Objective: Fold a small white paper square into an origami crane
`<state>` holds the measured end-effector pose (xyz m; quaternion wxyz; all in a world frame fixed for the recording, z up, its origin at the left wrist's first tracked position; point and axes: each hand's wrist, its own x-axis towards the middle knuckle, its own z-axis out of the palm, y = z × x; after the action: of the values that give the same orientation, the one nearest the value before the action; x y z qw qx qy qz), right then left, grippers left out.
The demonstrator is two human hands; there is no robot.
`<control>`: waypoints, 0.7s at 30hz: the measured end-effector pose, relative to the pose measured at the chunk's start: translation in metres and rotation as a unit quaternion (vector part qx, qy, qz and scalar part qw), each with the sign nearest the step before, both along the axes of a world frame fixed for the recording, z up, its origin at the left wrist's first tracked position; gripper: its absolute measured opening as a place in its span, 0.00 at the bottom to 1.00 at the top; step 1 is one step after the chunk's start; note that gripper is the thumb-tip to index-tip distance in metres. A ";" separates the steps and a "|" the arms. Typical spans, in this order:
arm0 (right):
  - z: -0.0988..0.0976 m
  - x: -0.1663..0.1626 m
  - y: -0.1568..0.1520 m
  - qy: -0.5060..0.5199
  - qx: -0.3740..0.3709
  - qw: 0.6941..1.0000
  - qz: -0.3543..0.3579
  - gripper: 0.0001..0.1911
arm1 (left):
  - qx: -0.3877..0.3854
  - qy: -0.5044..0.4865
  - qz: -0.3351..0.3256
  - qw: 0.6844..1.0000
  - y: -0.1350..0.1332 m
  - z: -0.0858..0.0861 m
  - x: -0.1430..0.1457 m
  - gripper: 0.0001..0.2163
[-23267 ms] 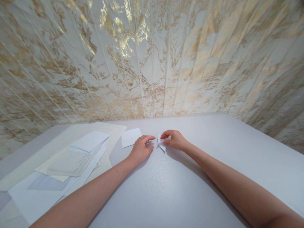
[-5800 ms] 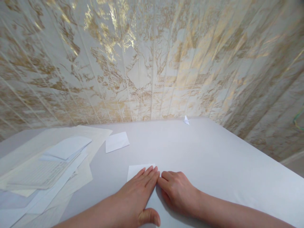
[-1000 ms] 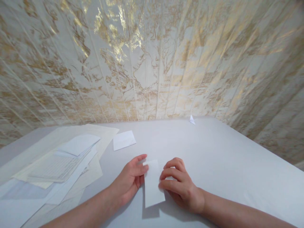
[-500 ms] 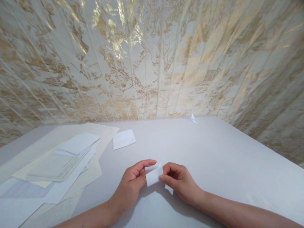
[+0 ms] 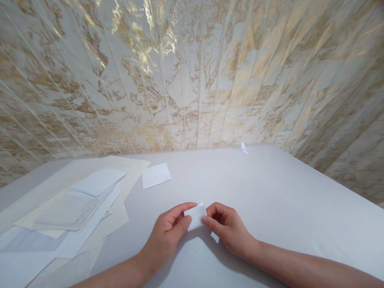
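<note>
A small folded piece of white paper [image 5: 196, 217] is held just above the table, between both hands. My left hand [image 5: 170, 229] pinches its left side, thumb on the near face and index finger along the top edge. At the right edge, my right hand [image 5: 226, 226] grips the paper between thumb and bent index finger. A small corner points up at the top of the paper. Beneath my right hand, a small white piece [image 5: 215, 237] partly shows; whether it belongs to the held paper I cannot tell.
A white folded sheet [image 5: 156, 176] lies beyond my left hand. Several loose papers [image 5: 102, 212] overlap on the left of the white table [image 5: 288, 208]. A small folded paper shape [image 5: 244, 148] stands near the back edge, before a gold-patterned curtain [image 5: 186, 92].
The paper's two layers, apart at the top before, now lie closer together. My left thumb has moved onto the near face. My right hand has hardly moved.
</note>
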<state>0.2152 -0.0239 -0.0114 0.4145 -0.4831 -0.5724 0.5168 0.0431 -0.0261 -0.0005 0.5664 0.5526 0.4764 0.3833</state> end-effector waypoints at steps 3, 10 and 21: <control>0.002 -0.001 0.000 -0.011 0.004 1.000 -0.002 0.16 | 0.019 0.020 -0.001 1.000 0.000 0.002 0.000 0.16; 0.000 -0.001 -0.001 -0.029 0.021 0.999 -0.003 0.17 | 0.040 0.032 0.010 0.999 0.000 0.005 0.000 0.13; 0.001 -0.001 -0.002 0.035 0.029 0.998 0.033 0.16 | 0.001 -0.005 0.001 1.000 -0.001 0.004 0.001 0.16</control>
<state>0.2140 -0.0262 -0.0108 0.4309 -0.4332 -0.5876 0.5304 0.0440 -0.0271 0.0032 0.5678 0.5508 0.4737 0.3870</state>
